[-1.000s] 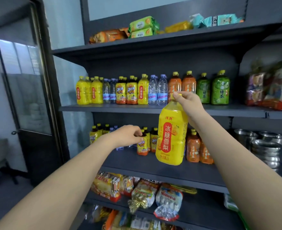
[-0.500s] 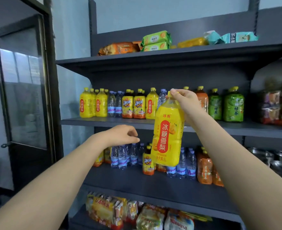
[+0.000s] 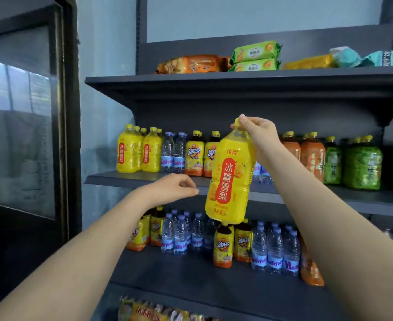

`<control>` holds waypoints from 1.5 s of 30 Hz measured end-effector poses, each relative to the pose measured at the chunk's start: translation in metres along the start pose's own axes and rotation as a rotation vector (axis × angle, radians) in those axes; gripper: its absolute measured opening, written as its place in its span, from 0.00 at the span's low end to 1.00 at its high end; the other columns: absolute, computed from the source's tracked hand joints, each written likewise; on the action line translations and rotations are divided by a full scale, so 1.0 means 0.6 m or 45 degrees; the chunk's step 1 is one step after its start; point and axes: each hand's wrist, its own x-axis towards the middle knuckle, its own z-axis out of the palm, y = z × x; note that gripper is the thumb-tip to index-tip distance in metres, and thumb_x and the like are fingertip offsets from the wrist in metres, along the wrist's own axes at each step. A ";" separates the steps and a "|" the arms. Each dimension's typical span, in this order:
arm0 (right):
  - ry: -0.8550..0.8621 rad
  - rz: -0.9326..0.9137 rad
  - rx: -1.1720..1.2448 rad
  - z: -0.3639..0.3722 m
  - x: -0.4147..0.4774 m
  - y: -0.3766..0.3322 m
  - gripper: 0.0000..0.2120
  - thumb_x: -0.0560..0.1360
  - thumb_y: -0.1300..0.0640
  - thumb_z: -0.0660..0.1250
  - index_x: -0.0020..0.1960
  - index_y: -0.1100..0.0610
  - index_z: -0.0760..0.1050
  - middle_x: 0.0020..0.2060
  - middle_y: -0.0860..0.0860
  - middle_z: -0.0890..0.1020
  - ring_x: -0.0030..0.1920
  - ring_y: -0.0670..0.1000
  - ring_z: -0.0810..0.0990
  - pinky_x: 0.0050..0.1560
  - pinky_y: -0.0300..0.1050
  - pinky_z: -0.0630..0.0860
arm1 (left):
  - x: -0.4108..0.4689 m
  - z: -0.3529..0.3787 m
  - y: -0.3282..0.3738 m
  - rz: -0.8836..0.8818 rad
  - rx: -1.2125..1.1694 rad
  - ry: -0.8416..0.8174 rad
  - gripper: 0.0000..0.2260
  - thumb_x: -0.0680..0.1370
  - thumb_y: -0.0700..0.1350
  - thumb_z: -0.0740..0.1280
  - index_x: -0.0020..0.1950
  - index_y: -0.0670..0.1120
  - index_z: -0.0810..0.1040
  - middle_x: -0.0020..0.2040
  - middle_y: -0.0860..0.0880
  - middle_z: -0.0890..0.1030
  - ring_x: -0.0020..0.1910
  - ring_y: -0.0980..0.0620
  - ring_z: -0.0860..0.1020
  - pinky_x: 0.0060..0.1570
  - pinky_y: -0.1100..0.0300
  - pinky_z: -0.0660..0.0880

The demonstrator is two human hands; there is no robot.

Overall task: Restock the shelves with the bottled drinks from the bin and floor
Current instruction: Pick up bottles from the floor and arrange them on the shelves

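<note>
Our right hand pinches the yellow cap of a large yellow pear drink bottle, fingers curled round its top; the bottle hangs tilted under the hand, in the air before the middle shelf. Our left hand is raised just left of the bottle, apart from it, fingers loosely curled, holding nothing. Behind the right hand the middle shelf carries yellow bottles, water bottles, orange bottles and green tea bottles. Below both hands the lower shelf holds more water bottles and iced tea bottles. Above the hands we see snack packets on the top shelf. Far left of the left hand stands a dark glass door.
</note>
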 end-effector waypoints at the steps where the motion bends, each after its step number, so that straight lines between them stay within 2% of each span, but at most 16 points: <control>1: -0.012 -0.004 0.002 0.014 0.010 0.006 0.08 0.77 0.54 0.66 0.41 0.56 0.79 0.43 0.54 0.84 0.46 0.56 0.81 0.59 0.59 0.76 | 0.006 -0.007 -0.012 -0.004 -0.012 0.017 0.09 0.76 0.54 0.65 0.55 0.54 0.74 0.57 0.54 0.76 0.57 0.55 0.74 0.56 0.57 0.72; 5: -0.072 -0.012 0.039 0.066 0.054 0.033 0.09 0.77 0.54 0.66 0.41 0.56 0.79 0.43 0.55 0.84 0.45 0.55 0.80 0.58 0.59 0.76 | 0.034 -0.032 -0.056 -0.039 -0.042 0.073 0.08 0.77 0.53 0.65 0.54 0.54 0.75 0.57 0.54 0.77 0.57 0.55 0.74 0.58 0.56 0.72; 11: -0.186 -0.067 0.106 0.140 0.143 0.091 0.09 0.77 0.53 0.65 0.42 0.56 0.79 0.42 0.53 0.84 0.43 0.52 0.81 0.58 0.56 0.77 | 0.095 -0.075 -0.121 -0.114 0.023 0.151 0.10 0.77 0.51 0.65 0.56 0.51 0.76 0.55 0.55 0.76 0.54 0.56 0.73 0.52 0.61 0.69; 16: -0.256 -0.061 0.153 0.193 0.215 0.140 0.10 0.76 0.51 0.66 0.40 0.54 0.80 0.43 0.51 0.85 0.53 0.55 0.81 0.62 0.59 0.73 | 0.151 -0.104 -0.167 -0.196 0.218 0.168 0.12 0.77 0.51 0.65 0.57 0.48 0.76 0.55 0.53 0.77 0.57 0.53 0.74 0.60 0.57 0.71; 21: -0.293 -0.076 0.173 0.238 0.251 0.176 0.11 0.76 0.50 0.66 0.39 0.53 0.80 0.45 0.51 0.85 0.52 0.54 0.82 0.60 0.58 0.75 | 0.183 -0.125 -0.196 -0.232 0.284 0.184 0.13 0.77 0.51 0.65 0.59 0.47 0.76 0.58 0.50 0.77 0.58 0.51 0.75 0.62 0.52 0.72; 31: -0.286 -0.110 0.220 0.322 0.311 0.201 0.06 0.77 0.52 0.66 0.44 0.52 0.78 0.45 0.52 0.85 0.48 0.53 0.83 0.53 0.53 0.80 | 0.230 -0.186 -0.288 -0.176 0.396 0.181 0.13 0.77 0.52 0.64 0.59 0.48 0.76 0.54 0.54 0.75 0.59 0.53 0.73 0.64 0.56 0.70; 35: -0.278 -0.106 0.196 0.376 0.332 0.222 0.05 0.77 0.52 0.65 0.48 0.53 0.77 0.45 0.53 0.84 0.47 0.52 0.83 0.49 0.50 0.81 | 0.258 -0.218 -0.341 -0.100 0.397 0.153 0.14 0.77 0.53 0.65 0.59 0.48 0.75 0.56 0.54 0.75 0.58 0.54 0.73 0.63 0.57 0.71; 41: -0.208 -0.063 0.094 0.467 0.383 0.266 0.07 0.77 0.51 0.65 0.49 0.54 0.77 0.46 0.52 0.84 0.48 0.53 0.83 0.48 0.50 0.80 | 0.329 -0.270 -0.445 0.015 0.409 0.073 0.12 0.76 0.52 0.66 0.57 0.48 0.76 0.58 0.52 0.77 0.58 0.53 0.75 0.61 0.56 0.72; 45: -0.125 -0.032 0.074 0.511 0.412 0.293 0.15 0.77 0.52 0.65 0.59 0.61 0.75 0.45 0.53 0.85 0.41 0.48 0.84 0.38 0.43 0.79 | 0.371 -0.293 -0.504 0.103 0.423 0.014 0.15 0.76 0.53 0.66 0.59 0.47 0.76 0.59 0.51 0.78 0.58 0.52 0.75 0.61 0.54 0.72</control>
